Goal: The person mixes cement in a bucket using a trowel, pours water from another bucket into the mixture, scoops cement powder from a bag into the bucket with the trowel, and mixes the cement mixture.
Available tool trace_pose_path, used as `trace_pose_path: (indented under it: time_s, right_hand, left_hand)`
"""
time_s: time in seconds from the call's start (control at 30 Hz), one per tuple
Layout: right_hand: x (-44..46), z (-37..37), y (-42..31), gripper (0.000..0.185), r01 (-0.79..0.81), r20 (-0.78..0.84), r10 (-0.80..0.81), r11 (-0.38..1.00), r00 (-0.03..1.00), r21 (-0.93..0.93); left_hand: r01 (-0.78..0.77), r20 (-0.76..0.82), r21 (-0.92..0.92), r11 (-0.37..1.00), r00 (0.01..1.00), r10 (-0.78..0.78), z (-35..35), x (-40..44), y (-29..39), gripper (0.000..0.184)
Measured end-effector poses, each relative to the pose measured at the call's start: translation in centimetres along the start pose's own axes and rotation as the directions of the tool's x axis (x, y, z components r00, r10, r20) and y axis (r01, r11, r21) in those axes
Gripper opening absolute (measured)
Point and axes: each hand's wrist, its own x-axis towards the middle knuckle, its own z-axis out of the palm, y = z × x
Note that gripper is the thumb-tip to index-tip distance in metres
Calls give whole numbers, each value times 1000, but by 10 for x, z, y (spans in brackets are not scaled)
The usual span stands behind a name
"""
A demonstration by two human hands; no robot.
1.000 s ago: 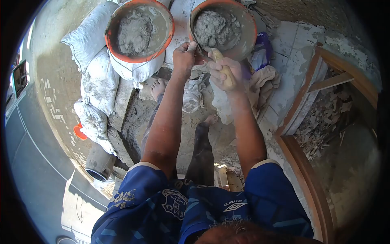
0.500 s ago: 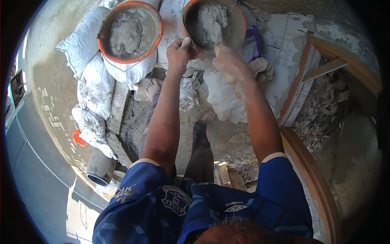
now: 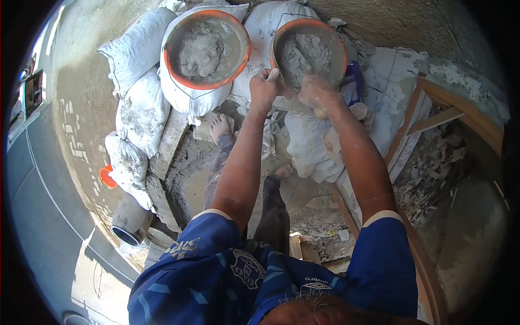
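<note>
My left hand (image 3: 264, 89) is closed on the near-left rim of an orange-rimmed tub (image 3: 337, 40), its thumb on top. Wet grey mortar (image 3: 314, 47) lies inside that tub. Closed around a trowel, my right hand (image 3: 318, 92) is at the tub's near edge. The trowel's blade (image 3: 299, 56) is sunk in the mortar and coated with it, while a bit of yellowish handle (image 3: 320, 113) shows below my fist. To the left, a second orange-rimmed tub (image 3: 246, 51) holds a mound of mortar in watery slurry.
White filled sacks (image 3: 143, 105) are stacked on the left and under the tubs. A wooden frame (image 3: 403, 122) and rubble (image 3: 420, 173) are on the right. Cloth or sacking (image 3: 306, 138) hangs below the right tub. Bare feet (image 3: 221, 125) stand on the messy ground.
The view has shifted, so the tubs appear lower and further right. My right hand was blurred by motion and is now sharper, with the trowel still in the mortar. My left hand stays on the rim.
</note>
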Motion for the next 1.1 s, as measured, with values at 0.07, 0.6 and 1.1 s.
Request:
trace_pose_path:
  time_s: [0.07, 0.6, 1.1]
  right_hand:
    - [-34, -25, 6, 47, 74, 39, -72, 995, 997, -64]
    - [-74, -102, 35, 38, 160, 182, -102, 927, 978, -339]
    - [-21, -53, 106, 14, -554, 675, -5, 566, 738, 610]
  left_hand:
    - [17, 9, 14, 1000, 1000, -17, -7, -2, 1, 26]
    - [7, 18, 36, 999, 1000, -7, -3, -2, -2, 25]
    - [38, -40, 73, 997, 999, -35, -7, 1, -7, 29]
